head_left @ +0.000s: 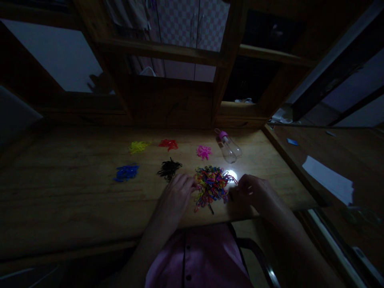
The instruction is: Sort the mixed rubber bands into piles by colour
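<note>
A mixed heap of small coloured loops [212, 185], paper clips by their look, lies on the wooden table between my hands. My left hand [181, 188] is closed, its fingertips pressed together at the heap's left edge; what they hold is hidden. On the other side, my right hand [250, 188] is curled in a pinch, with a reddish loop close to its fingertips; its grip is too dark to make out. Single-colour piles lie beyond: black [169, 169] just past my left hand, blue [126, 173], yellow [139, 147], red [169, 144] and pink [204, 152].
A clear bulb-shaped bottle [230, 151] with a pink cap lies behind the heap. The wooden shelf unit [171, 102] rises at the table's back. To the right, white papers [328, 180] and a small blue packet [292, 141] rest on another brown surface.
</note>
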A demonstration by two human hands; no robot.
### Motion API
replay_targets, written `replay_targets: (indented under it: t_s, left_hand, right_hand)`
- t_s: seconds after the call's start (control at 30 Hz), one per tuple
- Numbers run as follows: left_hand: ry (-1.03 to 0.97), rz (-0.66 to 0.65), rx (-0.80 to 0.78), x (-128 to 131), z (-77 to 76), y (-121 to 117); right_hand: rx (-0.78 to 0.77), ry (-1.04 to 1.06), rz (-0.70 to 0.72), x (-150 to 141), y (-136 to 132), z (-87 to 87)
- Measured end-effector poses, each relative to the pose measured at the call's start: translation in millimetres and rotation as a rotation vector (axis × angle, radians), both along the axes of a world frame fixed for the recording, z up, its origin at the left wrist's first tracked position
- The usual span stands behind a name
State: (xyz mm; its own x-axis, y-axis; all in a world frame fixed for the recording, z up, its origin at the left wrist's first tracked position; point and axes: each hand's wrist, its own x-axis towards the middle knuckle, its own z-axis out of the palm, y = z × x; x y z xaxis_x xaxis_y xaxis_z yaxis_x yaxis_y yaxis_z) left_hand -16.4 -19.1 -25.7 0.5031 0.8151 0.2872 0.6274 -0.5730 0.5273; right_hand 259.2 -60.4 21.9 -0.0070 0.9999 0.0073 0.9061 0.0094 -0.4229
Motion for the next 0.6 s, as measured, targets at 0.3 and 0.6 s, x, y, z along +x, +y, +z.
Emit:
replay_targets:
  t_s: [0.3, 0.6]
  left_hand:
    - [0.001, -0.006, 0.03, 6.2, 1.9, 4.9]
    - [-0.305, 0.11, -0.122, 6.0, 51.0, 40.5]
  right_hand:
    - [-0.161, 0.393, 0.089, 14.9, 20.2, 15.1]
    - [-0.065, 0.55, 0.201, -25.9, 111.7, 9.8]
